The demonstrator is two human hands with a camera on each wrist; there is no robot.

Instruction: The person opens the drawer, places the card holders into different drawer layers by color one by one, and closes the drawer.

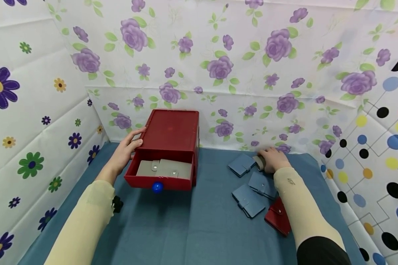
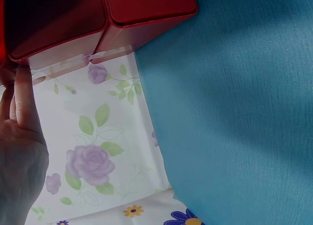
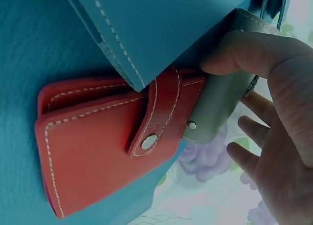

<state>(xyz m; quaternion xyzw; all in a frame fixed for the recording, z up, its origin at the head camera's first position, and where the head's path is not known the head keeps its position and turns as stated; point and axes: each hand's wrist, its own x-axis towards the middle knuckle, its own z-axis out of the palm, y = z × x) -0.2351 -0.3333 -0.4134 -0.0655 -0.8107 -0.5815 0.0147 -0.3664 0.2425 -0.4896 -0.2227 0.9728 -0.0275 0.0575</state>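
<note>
A red drawer box (image 1: 170, 130) stands by the back wall. Its drawer (image 1: 136, 180) is pulled out and has a blue knob (image 1: 157, 187). Inside the drawer lie grey snap wallets (image 1: 172, 167). My left hand (image 1: 122, 152) rests against the box's left side, with straight fingers (image 2: 27, 100) touching it in the left wrist view. My right hand (image 1: 272, 159) pinches a grey wallet (image 3: 220, 95) between thumb and fingers, at the far end of a group of wallets. A red wallet (image 3: 107, 146) with a snap strap overlaps the grey one in the right wrist view.
Several blue wallets (image 1: 249, 200) lie on the blue cloth (image 1: 199, 228), close to the right hand, with the red wallet nearest the forearm. Floral sheets (image 1: 219, 70) rise behind the table and at the left; a dotted sheet (image 1: 378, 147) stands at the right.
</note>
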